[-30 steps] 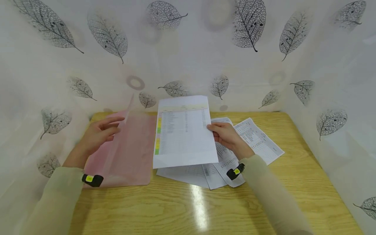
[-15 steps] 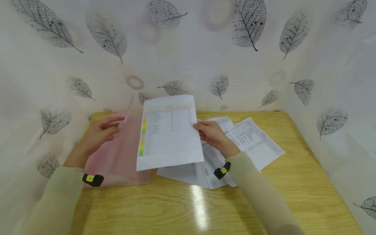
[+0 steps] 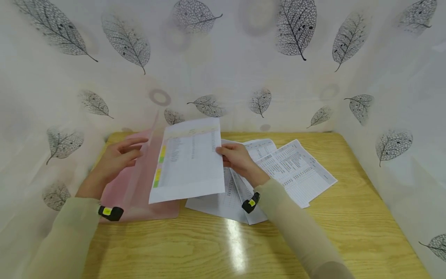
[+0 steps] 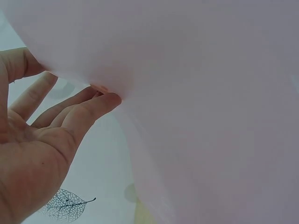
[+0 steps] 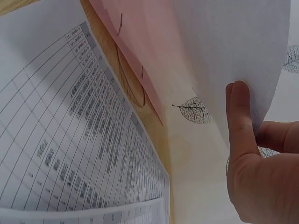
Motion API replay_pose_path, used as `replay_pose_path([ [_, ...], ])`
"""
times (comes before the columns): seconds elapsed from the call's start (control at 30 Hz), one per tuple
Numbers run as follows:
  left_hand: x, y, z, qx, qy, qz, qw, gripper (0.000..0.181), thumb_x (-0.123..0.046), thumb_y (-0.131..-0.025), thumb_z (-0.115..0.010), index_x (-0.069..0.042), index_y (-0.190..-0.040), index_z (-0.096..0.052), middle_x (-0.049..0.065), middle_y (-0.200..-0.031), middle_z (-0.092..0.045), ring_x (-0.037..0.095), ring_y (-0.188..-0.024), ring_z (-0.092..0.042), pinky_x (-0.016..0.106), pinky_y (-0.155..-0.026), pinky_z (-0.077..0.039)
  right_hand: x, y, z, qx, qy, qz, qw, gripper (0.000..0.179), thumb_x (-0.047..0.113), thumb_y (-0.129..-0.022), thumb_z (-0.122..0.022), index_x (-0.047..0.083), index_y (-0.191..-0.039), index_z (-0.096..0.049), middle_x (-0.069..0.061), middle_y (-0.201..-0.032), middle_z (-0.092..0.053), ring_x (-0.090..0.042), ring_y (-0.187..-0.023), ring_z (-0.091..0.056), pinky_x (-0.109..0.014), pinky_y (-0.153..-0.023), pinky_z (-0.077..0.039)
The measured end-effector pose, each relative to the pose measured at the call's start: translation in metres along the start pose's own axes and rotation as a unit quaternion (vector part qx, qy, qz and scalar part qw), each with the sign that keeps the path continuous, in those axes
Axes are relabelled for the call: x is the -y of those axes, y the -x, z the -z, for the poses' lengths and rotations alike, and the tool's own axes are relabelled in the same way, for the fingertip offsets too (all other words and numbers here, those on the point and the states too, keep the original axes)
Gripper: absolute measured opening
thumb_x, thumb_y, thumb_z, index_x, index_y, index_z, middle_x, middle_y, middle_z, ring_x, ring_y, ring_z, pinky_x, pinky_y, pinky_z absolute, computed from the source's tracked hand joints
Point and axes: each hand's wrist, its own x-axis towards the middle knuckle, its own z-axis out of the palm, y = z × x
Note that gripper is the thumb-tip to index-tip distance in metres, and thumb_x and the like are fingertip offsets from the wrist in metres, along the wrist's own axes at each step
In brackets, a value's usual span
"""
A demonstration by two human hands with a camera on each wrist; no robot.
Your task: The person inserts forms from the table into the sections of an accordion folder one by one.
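Right hand [image 3: 238, 159] pinched printed sheet [image 3: 189, 168] by its right edge, above surface [image 3: 156, 248], overlapping pink folder [image 3: 139, 186] and loose papers [image 3: 290, 170]. Left hand [image 3: 116, 161] pinched folder's raised edge. Likely sheet-to-folder step; next move called for alignment with the opening. Header pointed away from person, long axis near fore-aft, leaning slightly right.

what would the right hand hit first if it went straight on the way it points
Beyond the sheet the right hand holds, probably the raised pink cover the left hand touches, though depth is unclear.
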Motion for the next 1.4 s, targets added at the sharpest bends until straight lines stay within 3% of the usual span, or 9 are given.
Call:
replay_pose_path([
  [0.23, 0.004, -0.002, 0.001, 0.005, 0.002, 0.000, 1.0000, 0.054, -0.030, -0.107, -0.062, -0.013, -0.157, -0.050, 0.022, -0.159, -0.048, -0.012, -0.110, -0.057, 0.015, -0.083, -0.054, 0.002, -0.003, -0.013, 0.004, 0.026, -0.008, 0.9996, 0.034, 0.016, -0.106, -0.063, -0.003, -0.133, -0.069, -0.020, -0.122, -0.075, -0.011, -0.083, -0.075, -0.028, -0.076, -0.062],
  [0.5, 0.005, -0.003, 0.000, 0.002, 0.005, -0.008, 1.0000, 0.053, -0.028, -0.107, -0.062, -0.011, -0.156, -0.051, 0.020, -0.157, -0.049, -0.012, -0.110, -0.057, 0.015, -0.083, -0.055, 0.003, -0.003, -0.019, 0.000, 0.033, -0.005, 0.9994, 0.031, 0.015, -0.105, -0.063, -0.004, -0.129, -0.071, -0.017, -0.113, -0.077, -0.010, -0.077, -0.074, -0.027, -0.071, -0.061],
  [0.7, 0.001, -0.003, 0.000, 0.000, 0.009, -0.014, 0.9999, 0.051, -0.025, -0.106, -0.063, -0.010, -0.154, -0.053, 0.017, -0.155, -0.050, -0.011, -0.111, -0.057, 0.016, -0.083, -0.056, 0.004, -0.001, -0.017, -0.002, 0.062, 0.008, 0.9981, 0.031, 0.018, -0.105, -0.064, 0.000, -0.129, -0.072, -0.017, -0.116, -0.077, -0.012, -0.079, -0.074, -0.028, -0.073, -0.062],
  [0.93, 0.001, -0.002, 0.001, 0.003, 0.002, -0.011, 0.9999, 0.052, -0.027, -0.107, -0.061, -0.010, -0.156, -0.051, 0.020, -0.159, -0.047, -0.011, -0.112, -0.056, 0.015, -0.083, -0.055, -0.001, -0.002, -0.019, 0.001, 0.052, 0.009, 0.9986, 0.029, 0.016, -0.104, -0.064, -0.001, -0.126, -0.072, -0.014, -0.109, -0.078, -0.013, -0.077, -0.074, -0.031, -0.075, -0.062],
  [1.1, 0.002, -0.001, 0.000, 0.001, -0.004, -0.004, 1.0000, 0.053, -0.027, -0.107, -0.061, -0.011, -0.156, -0.051, 0.019, -0.160, -0.047, -0.010, -0.111, -0.056, 0.015, -0.083, -0.055, -0.002, -0.001, -0.020, 0.008, 0.054, 0.008, 0.9985, 0.030, 0.015, -0.104, -0.064, -0.001, -0.127, -0.072, -0.016, -0.113, -0.077, -0.013, -0.079, -0.074, -0.035, -0.080, -0.063],
  [1.4, 0.001, -0.003, 0.001, 0.001, 0.000, -0.004, 1.0000, 0.052, -0.025, -0.107, -0.060, -0.011, -0.156, -0.050, 0.019, -0.161, -0.047, -0.008, -0.114, -0.056, 0.015, -0.083, -0.055, 0.003, 0.003, -0.021, 0.013, 0.060, 0.028, 0.9977, 0.031, 0.016, -0.104, -0.064, 0.000, -0.130, -0.072, -0.021, -0.119, -0.076, -0.014, -0.080, -0.076, -0.033, -0.078, -0.063],
])
